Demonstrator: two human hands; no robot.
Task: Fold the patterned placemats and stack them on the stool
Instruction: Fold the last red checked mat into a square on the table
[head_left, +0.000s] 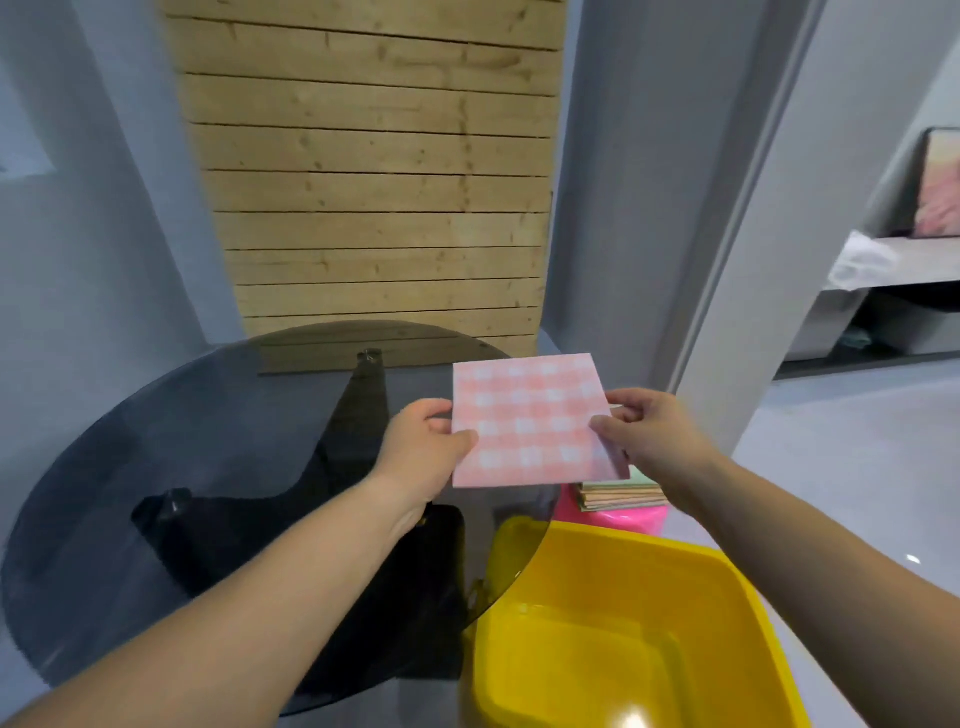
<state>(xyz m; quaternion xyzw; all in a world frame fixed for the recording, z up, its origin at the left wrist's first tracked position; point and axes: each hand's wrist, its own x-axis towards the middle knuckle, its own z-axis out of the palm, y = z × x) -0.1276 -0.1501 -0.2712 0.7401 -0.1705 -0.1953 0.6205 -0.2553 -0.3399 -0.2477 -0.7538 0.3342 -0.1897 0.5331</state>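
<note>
A folded pink-and-white checked placemat (530, 421) is held in the air above the right edge of the round glass table (156, 467). My left hand (421, 447) pinches its left edge, thumb on top. My right hand (654, 431) pinches its right edge. Below and just right of the placemat, a stack of folded placemats (623, 491) in pale green and tan lies on a bright pink stool (634, 519). Most of the stool is hidden behind the placemat and the yellow tub.
A large yellow plastic tub (623, 634) sits at the lower right, beside the table and in front of the stool. A wooden slat panel (374, 171) leans on the wall behind the table. A grey pillar (727, 260) rises at right.
</note>
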